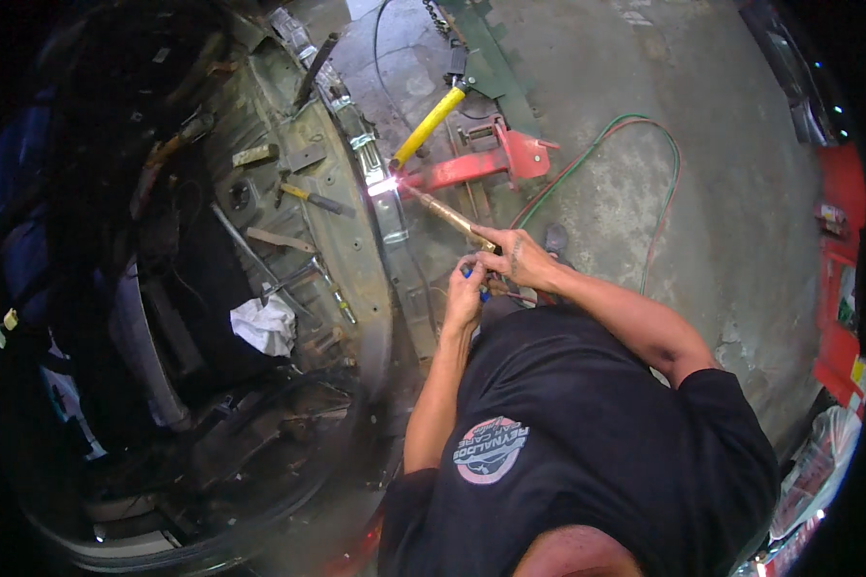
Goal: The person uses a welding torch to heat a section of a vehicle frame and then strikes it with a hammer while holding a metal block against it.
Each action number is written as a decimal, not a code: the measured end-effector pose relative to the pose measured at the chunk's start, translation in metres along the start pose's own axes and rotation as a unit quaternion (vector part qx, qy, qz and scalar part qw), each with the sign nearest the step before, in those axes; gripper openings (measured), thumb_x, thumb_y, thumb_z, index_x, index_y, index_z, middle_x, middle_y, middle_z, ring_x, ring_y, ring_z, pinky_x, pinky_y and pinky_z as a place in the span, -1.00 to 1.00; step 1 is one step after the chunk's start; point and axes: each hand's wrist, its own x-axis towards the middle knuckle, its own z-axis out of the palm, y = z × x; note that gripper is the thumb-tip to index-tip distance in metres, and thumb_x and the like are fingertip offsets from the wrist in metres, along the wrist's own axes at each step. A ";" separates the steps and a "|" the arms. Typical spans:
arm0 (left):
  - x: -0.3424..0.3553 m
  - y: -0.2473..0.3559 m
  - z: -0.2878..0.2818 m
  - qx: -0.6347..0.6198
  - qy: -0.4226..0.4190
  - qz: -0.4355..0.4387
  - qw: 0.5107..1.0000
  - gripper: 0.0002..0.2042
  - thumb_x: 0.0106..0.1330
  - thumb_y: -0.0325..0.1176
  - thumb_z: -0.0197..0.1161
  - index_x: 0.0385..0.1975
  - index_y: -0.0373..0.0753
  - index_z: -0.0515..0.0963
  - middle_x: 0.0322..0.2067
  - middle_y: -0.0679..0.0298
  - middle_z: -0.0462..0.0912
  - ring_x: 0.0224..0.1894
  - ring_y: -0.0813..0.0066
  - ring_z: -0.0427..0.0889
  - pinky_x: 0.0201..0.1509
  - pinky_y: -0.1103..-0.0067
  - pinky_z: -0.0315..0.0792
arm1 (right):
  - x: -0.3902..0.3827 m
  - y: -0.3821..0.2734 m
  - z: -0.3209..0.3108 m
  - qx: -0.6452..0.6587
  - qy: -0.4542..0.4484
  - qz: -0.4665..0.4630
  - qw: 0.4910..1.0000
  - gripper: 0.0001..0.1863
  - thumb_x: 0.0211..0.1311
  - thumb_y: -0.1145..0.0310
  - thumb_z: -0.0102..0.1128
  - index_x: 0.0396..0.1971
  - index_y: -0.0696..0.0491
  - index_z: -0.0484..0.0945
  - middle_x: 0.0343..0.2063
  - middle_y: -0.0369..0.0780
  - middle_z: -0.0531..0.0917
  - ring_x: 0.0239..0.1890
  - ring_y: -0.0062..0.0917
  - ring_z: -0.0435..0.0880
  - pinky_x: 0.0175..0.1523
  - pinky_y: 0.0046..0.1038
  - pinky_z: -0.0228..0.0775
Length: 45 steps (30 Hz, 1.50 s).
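A brass cutting torch (447, 217) points up and to the left, its tip beside a bright white glow (383, 185) on the bare metal car sill (391, 216). My right hand (520, 258) is closed around the rear of the torch, with the thumb side along its body. Just below it, my left hand (465, 291) has its fingers curled at the torch's back end, by a blue knob or fitting (468, 272). The two hands are close together, and the fingers partly hide the torch's rear. A red steel arm (462, 170) meets the sill right next to the glow.
Inside the stripped car floor (342, 231) lie a yellow-and-black hammer (316, 198), a ratchet (335, 290) and a white rag (264, 325). A yellow cylinder (429, 127) leans over the red arm. Green and red hoses (676, 159) loop over the concrete at right.
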 end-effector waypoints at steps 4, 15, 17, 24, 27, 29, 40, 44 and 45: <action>0.003 -0.003 -0.002 0.000 -0.006 0.010 1.000 -0.82 0.59 -0.34 0.12 -0.03 -0.32 0.50 -0.23 0.20 0.63 -0.26 0.43 0.68 -0.19 0.49 0.60 | 0.000 -0.004 -0.003 -0.025 -0.011 0.025 0.999 -0.35 0.31 0.24 0.27 0.36 0.20 0.42 -0.26 0.16 0.73 -0.16 -0.05 0.79 -0.04 -0.20 0.56; -0.008 0.016 -0.004 0.000 0.012 0.013 1.000 -0.80 0.60 -0.30 0.10 -0.02 -0.31 0.46 -0.22 0.10 0.67 -0.35 0.23 0.76 -0.23 0.39 0.65 | 0.013 -0.005 0.010 -0.045 -0.015 -0.020 0.999 -0.34 0.32 0.21 0.25 0.36 0.18 0.43 -0.39 0.15 0.70 -0.31 -0.16 0.79 -0.14 -0.21 0.55; -0.009 0.019 -0.004 0.011 0.016 0.040 0.999 -0.80 0.61 -0.28 0.09 -0.02 -0.30 0.45 -0.23 0.10 0.68 -0.35 0.23 0.77 -0.25 0.38 0.66 | 0.017 -0.005 0.014 -0.050 -0.018 -0.024 0.998 -0.36 0.33 0.20 0.26 0.35 0.17 0.44 -0.34 0.18 0.69 -0.26 -0.06 0.78 -0.12 -0.18 0.54; -0.015 0.031 -0.003 0.012 0.026 0.006 1.000 -0.80 0.55 -0.28 0.21 -0.02 -0.26 0.52 -0.19 0.21 0.65 -0.27 0.38 0.69 -0.22 0.40 0.59 | 0.025 0.004 0.024 -0.049 -0.025 -0.042 0.998 -0.35 0.32 0.17 0.30 0.33 0.18 0.46 -0.26 0.25 0.67 -0.14 0.04 0.75 -0.06 -0.13 0.52; -0.015 0.030 -0.002 0.011 0.037 0.006 0.999 -0.79 0.54 -0.27 0.22 -0.02 -0.26 0.53 -0.20 0.21 0.66 -0.30 0.38 0.68 -0.23 0.40 0.59 | 0.024 0.006 0.024 -0.061 -0.009 -0.056 0.996 -0.35 0.27 0.18 0.32 0.33 0.11 0.49 -0.34 0.13 0.73 -0.23 0.03 0.75 -0.13 -0.10 0.55; -0.013 0.026 -0.002 0.009 0.035 0.018 0.999 -0.77 0.54 -0.24 0.23 -0.02 -0.27 0.53 -0.19 0.20 0.66 -0.28 0.38 0.70 -0.23 0.41 0.60 | 0.020 0.003 0.020 -0.037 -0.014 -0.030 0.999 -0.35 0.27 0.17 0.32 0.33 0.12 0.48 -0.33 0.13 0.73 -0.24 0.01 0.76 -0.13 -0.13 0.55; 0.005 -0.005 -0.009 0.006 -0.025 0.005 1.000 -0.72 0.58 -0.24 0.17 0.07 -0.31 0.45 -0.15 0.09 0.69 -0.29 0.25 0.75 -0.18 0.39 0.66 | -0.001 -0.004 -0.002 -0.016 -0.003 0.013 1.000 -0.32 0.30 0.20 0.27 0.36 0.20 0.43 -0.41 0.10 0.72 -0.34 -0.25 0.78 -0.17 -0.25 0.56; 0.008 -0.010 -0.011 0.022 -0.017 0.007 1.000 -0.73 0.58 -0.24 0.16 0.06 -0.31 0.45 -0.18 0.09 0.70 -0.30 0.24 0.75 -0.20 0.40 0.65 | -0.002 -0.010 -0.006 -0.019 -0.016 0.042 0.999 -0.33 0.28 0.22 0.27 0.33 0.26 0.44 -0.31 0.15 0.73 -0.24 -0.11 0.80 -0.10 -0.21 0.57; 0.007 -0.009 -0.010 0.022 -0.017 0.007 1.000 -0.73 0.58 -0.24 0.16 0.06 -0.31 0.45 -0.18 0.09 0.70 -0.30 0.24 0.75 -0.20 0.40 0.65 | -0.002 -0.010 -0.006 -0.019 -0.016 0.042 0.999 -0.33 0.28 0.22 0.27 0.33 0.26 0.44 -0.31 0.15 0.73 -0.24 -0.11 0.80 -0.10 -0.21 0.57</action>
